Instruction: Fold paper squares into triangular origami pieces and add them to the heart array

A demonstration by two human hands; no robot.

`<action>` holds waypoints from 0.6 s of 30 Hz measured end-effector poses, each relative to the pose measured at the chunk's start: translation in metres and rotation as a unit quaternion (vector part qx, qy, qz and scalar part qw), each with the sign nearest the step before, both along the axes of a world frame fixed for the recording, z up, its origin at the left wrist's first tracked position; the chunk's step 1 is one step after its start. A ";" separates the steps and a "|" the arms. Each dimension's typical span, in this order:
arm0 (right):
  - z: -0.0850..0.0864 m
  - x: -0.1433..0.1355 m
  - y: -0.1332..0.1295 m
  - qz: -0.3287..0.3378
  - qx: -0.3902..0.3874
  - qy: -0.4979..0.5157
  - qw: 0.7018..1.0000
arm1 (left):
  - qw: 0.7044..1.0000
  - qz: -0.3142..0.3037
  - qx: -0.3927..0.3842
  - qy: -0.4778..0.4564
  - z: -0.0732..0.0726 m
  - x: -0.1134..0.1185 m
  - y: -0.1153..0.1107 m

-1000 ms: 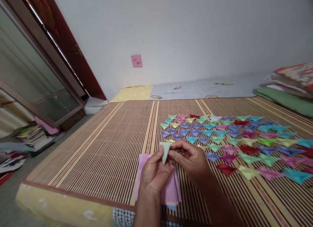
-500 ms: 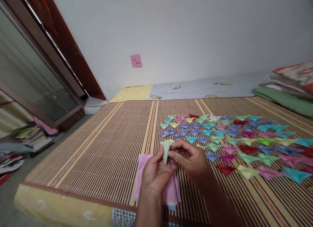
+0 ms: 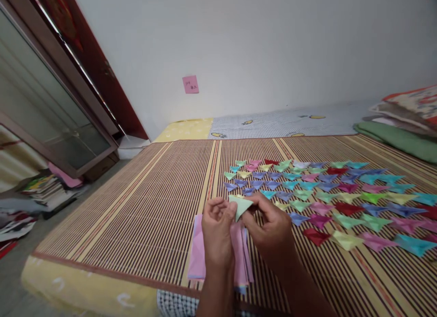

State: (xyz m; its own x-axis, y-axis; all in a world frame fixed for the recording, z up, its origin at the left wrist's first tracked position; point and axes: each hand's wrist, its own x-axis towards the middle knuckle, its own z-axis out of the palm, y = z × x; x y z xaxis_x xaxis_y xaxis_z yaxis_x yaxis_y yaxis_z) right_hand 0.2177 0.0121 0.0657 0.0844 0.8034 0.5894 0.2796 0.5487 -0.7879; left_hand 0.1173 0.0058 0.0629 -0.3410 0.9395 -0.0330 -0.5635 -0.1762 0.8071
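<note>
A small pale green folded paper [image 3: 241,206], roughly triangular, is held up between both hands. My left hand [image 3: 219,221] pinches its left side with the thumb in front, the other fingers curled. At its right side, my right hand [image 3: 269,221] grips the paper between thumb and fingers. Below and partly behind my left hand lies a stack of square paper sheets [image 3: 197,258], pink on top with blue edges showing. Rows of folded paper pieces [image 3: 346,240] in many colours spread over the striped mat to the right of my hands.
The striped mat [image 3: 136,203] covers a bed beside a pale wall bearing a pink note [image 3: 190,84]. Folded green cloth [image 3: 396,137] and cushions [image 3: 414,108] lie at the far right. Books [image 3: 43,188] are stacked at the left, near a glass-panelled door [image 3: 58,103].
The green paper has turned and now shows a wider triangular face. My left hand has rotated from palm-up to more upright, its fingers curling in. My right hand has shifted slightly right.
</note>
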 end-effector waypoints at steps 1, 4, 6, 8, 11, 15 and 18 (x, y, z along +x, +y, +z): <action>0.000 -0.002 -0.001 -0.012 0.018 -0.007 1.000 | 0.995 0.065 0.016 0.072 0.002 0.000 -0.002; 0.001 -0.005 -0.002 -0.034 0.060 -0.025 0.997 | 0.952 0.143 0.069 0.262 0.010 0.000 -0.010; 0.001 -0.005 -0.003 -0.045 0.072 -0.038 0.996 | 0.938 0.111 0.094 0.316 0.014 -0.001 -0.014; -0.001 -0.003 -0.003 -0.054 0.080 -0.059 0.994 | 0.936 0.076 0.098 0.329 0.017 -0.001 -0.016; -0.004 0.002 -0.001 -0.073 0.112 -0.120 0.984 | 0.946 0.032 0.069 0.315 0.019 -0.001 -0.015; -0.007 0.005 0.004 -0.101 0.170 -0.205 0.959 | 0.968 -0.032 0.022 0.247 0.019 0.002 -0.013; -0.009 0.004 0.005 -0.102 0.162 -0.218 0.957 | 0.977 -0.055 0.019 0.206 0.017 0.004 -0.012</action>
State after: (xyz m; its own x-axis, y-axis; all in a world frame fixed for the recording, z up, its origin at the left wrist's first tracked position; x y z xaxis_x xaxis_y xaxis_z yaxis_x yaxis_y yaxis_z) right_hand 0.2218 0.0168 0.0570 -0.0903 0.5655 0.8198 0.6708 0.6430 -0.3696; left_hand 0.1213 -0.0060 0.0802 -0.2141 0.9693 0.1211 -0.2102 -0.1668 0.9633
